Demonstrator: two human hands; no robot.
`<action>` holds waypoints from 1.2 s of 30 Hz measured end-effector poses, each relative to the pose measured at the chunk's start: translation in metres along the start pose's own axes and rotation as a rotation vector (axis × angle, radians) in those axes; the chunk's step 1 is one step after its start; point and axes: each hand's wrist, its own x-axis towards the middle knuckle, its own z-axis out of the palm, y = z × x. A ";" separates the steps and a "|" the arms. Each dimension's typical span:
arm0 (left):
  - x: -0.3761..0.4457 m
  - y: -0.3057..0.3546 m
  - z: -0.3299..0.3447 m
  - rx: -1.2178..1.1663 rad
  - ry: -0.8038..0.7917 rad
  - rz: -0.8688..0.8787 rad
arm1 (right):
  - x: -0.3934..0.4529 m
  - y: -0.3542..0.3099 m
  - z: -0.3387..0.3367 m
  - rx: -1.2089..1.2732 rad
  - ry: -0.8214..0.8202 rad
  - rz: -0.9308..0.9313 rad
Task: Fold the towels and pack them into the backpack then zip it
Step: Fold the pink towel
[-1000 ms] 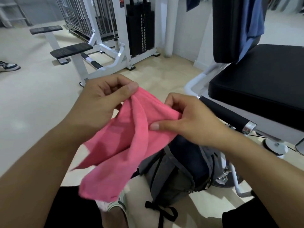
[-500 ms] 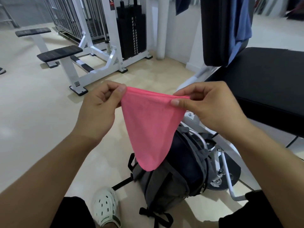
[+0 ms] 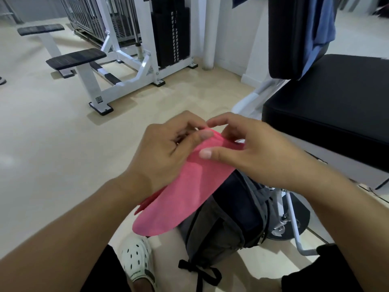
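Pink towel point(image 3: 185, 192) is hanging folded between your hands, above the grey backpack point(image 3: 227, 224) standing on the floor point(image 3: 52, 144). Your left hand point(image 3: 166, 152) is pinching its top edge with thumb and curled fingers, while your right hand point(image 3: 248, 152) is pressing its thumb onto the cloth, fingers curled at the same edge. You are sitting beside a black padded seat point(image 3: 328, 106).

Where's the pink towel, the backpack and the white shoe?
pink towel point(image 3: 185, 199), head view, middle of the flat folded cloth.
backpack point(image 3: 227, 226), head view, grey front panel.
white shoe point(image 3: 136, 256), head view, top with the holes.
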 end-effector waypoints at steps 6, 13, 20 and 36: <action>-0.002 -0.001 0.007 -0.205 -0.049 -0.196 | 0.001 -0.003 0.004 -0.087 0.104 -0.039; -0.008 -0.012 0.011 -0.231 -0.463 -0.384 | -0.001 0.003 -0.014 -0.020 0.185 -0.068; -0.007 -0.025 0.020 -0.109 -0.454 -0.383 | -0.010 0.021 -0.035 -0.106 0.296 0.014; 0.003 -0.057 0.030 -0.234 -0.668 -0.627 | -0.032 0.065 -0.085 -0.130 0.617 0.282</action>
